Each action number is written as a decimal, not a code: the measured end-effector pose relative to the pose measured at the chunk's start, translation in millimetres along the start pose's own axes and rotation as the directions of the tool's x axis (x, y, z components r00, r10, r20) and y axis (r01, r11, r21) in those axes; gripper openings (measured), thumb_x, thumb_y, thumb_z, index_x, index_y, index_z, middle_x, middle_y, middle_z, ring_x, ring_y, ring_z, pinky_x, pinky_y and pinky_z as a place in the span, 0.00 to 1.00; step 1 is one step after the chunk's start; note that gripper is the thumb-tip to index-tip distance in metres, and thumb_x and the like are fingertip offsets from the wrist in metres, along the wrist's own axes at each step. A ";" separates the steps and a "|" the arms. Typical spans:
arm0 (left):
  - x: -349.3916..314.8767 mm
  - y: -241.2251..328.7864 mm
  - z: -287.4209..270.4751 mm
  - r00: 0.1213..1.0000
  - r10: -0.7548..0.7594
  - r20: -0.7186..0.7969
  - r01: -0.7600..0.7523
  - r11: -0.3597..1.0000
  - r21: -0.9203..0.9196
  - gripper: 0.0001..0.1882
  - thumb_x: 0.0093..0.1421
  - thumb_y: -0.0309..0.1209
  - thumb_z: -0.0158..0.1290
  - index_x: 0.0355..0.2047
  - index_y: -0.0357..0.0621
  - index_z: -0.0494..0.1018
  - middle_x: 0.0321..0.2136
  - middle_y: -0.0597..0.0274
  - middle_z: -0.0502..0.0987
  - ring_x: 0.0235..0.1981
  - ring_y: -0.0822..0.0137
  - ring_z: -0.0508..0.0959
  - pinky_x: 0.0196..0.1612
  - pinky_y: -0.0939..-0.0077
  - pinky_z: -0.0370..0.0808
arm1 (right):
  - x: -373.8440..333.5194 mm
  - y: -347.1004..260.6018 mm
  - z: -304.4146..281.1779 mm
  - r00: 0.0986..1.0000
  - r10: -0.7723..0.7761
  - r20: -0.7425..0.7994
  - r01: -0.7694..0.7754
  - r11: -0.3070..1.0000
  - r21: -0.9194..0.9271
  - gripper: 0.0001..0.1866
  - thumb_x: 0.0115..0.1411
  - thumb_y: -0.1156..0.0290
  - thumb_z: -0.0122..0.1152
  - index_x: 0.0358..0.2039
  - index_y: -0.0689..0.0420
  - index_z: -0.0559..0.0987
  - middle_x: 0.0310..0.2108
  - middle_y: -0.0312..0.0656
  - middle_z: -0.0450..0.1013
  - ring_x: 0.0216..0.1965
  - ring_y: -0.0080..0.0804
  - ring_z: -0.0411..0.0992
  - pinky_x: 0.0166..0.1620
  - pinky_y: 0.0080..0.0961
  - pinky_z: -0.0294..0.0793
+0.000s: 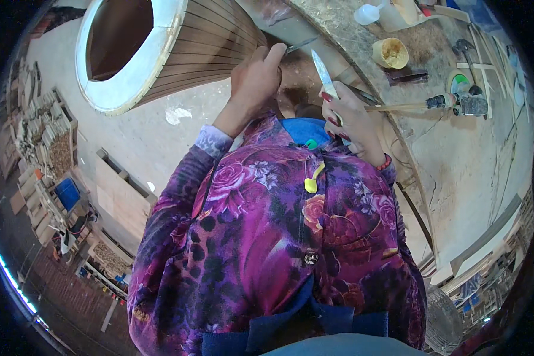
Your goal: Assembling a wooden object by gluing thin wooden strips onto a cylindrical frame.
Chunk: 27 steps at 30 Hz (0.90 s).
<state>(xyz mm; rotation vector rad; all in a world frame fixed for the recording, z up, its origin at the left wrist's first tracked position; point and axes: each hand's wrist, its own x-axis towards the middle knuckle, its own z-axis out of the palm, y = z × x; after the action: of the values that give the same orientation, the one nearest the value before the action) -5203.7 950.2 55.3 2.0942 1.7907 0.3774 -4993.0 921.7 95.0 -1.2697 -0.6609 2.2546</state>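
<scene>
My left hand [256, 76] is closed around a thin grey pointed piece [301, 45], like a narrow blade; its lower part is hidden in my fingers. My right hand [351, 115] grips a knife [323, 72] with a pale, stained blade pointing up and away from me. The two tips are close together but apart. Beside my left hand is a large tapered wooden shell [199, 53] of narrow brown slats, lying on its side. Its wide end has a white ring [114, 95] around a dark opening.
A worktable [451, 160] fills the right side. On it are a hammer [471, 105] with its handle running toward my right hand, a yellow cup [391, 53] with brownish contents, a dark flat piece [406, 77] and a white plastic scoop-like item [368, 13]. Stacked wood [47, 130] stands at left.
</scene>
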 end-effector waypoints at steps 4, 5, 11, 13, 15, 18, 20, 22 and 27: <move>-16.9 22.6 -7.1 0.989 0.147 0.020 -0.146 0.988 -0.047 0.12 0.57 0.28 0.45 0.41 0.54 0.66 0.30 0.54 0.72 0.32 0.48 0.76 0.31 0.55 0.73 | -2.5 -7.9 5.0 0.998 -0.001 -0.063 0.001 1.000 -0.006 0.06 0.62 0.73 0.46 0.39 0.55 0.65 0.18 0.29 0.56 0.14 0.14 0.50 0.17 0.14 0.50; -17.0 21.6 -5.2 0.989 0.146 0.018 -0.145 0.988 -0.044 0.12 0.57 0.28 0.45 0.41 0.54 0.66 0.30 0.54 0.72 0.32 0.48 0.76 0.31 0.55 0.73 | -3.2 -6.3 4.7 0.999 -0.011 -0.052 0.012 0.999 0.030 0.06 0.62 0.73 0.46 0.39 0.55 0.65 0.18 0.29 0.56 0.14 0.14 0.51 0.17 0.14 0.50; -0.5 3.2 -6.3 0.999 0.033 -0.040 -0.032 0.999 0.013 0.13 0.56 0.28 0.46 0.42 0.55 0.67 0.29 0.54 0.73 0.33 0.49 0.77 0.30 0.56 0.73 | -5.7 0.6 -4.3 1.000 -0.018 -0.005 0.019 0.999 0.043 0.06 0.63 0.70 0.47 0.40 0.54 0.66 0.18 0.29 0.57 0.13 0.13 0.51 0.18 0.13 0.52; -13.0 16.3 -9.5 0.999 0.019 -0.034 -0.019 1.000 0.007 0.14 0.55 0.28 0.46 0.43 0.55 0.67 0.29 0.54 0.73 0.33 0.50 0.77 0.31 0.56 0.73 | -6.4 0.9 -7.0 1.000 -0.027 0.006 0.027 0.998 0.056 0.08 0.64 0.67 0.49 0.41 0.53 0.66 0.19 0.29 0.58 0.12 0.12 0.50 0.18 0.13 0.52; -21.8 22.9 -4.9 0.987 0.159 0.006 -0.159 0.987 -0.023 0.15 0.55 0.28 0.47 0.44 0.55 0.67 0.29 0.54 0.73 0.33 0.50 0.77 0.31 0.55 0.73 | -9.3 -3.5 -5.9 1.000 -0.012 0.003 0.012 0.997 0.072 0.08 0.64 0.66 0.49 0.41 0.54 0.66 0.19 0.29 0.59 0.12 0.12 0.51 0.18 0.12 0.52; -9.7 6.6 6.0 0.997 0.071 0.024 -0.072 0.997 0.019 0.19 0.53 0.30 0.49 0.47 0.57 0.67 0.31 0.55 0.73 0.36 0.52 0.77 0.32 0.57 0.74 | -8.0 3.4 -11.5 0.998 -0.030 0.048 0.027 0.999 0.046 0.08 0.64 0.66 0.49 0.42 0.53 0.66 0.18 0.29 0.59 0.12 0.12 0.51 0.18 0.13 0.53; -5.5 2.4 -1.3 1.000 -0.001 -0.019 0.002 0.999 0.044 0.19 0.52 0.29 0.49 0.46 0.56 0.68 0.30 0.56 0.72 0.35 0.51 0.77 0.33 0.56 0.74 | -10.0 1.5 -4.7 0.998 -0.037 0.043 0.036 0.999 0.022 0.08 0.64 0.67 0.48 0.42 0.53 0.66 0.18 0.29 0.59 0.12 0.13 0.51 0.18 0.13 0.53; -12.8 12.9 -10.8 1.000 0.020 -0.023 -0.019 1.000 0.020 0.18 0.52 0.30 0.50 0.46 0.56 0.68 0.30 0.56 0.72 0.34 0.51 0.77 0.32 0.57 0.74 | -10.5 1.9 -3.6 0.998 -0.045 0.036 0.045 0.999 -0.003 0.08 0.64 0.67 0.48 0.42 0.53 0.66 0.18 0.29 0.59 0.12 0.13 0.51 0.18 0.13 0.54; -21.3 17.6 2.2 0.979 0.200 -0.044 -0.199 0.980 0.021 0.17 0.51 0.32 0.52 0.44 0.57 0.68 0.29 0.59 0.72 0.29 0.53 0.77 0.27 0.61 0.74 | -9.1 1.3 -0.7 0.999 -0.021 -0.032 0.020 1.000 -0.024 0.07 0.61 0.72 0.47 0.39 0.55 0.64 0.19 0.29 0.55 0.17 0.13 0.51 0.19 0.12 0.51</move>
<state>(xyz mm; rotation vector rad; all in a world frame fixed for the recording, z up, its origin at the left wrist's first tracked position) -5190.6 926.6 61.6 2.3026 1.6166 0.4689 -4988.4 915.3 99.8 -1.3020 -0.6880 2.2112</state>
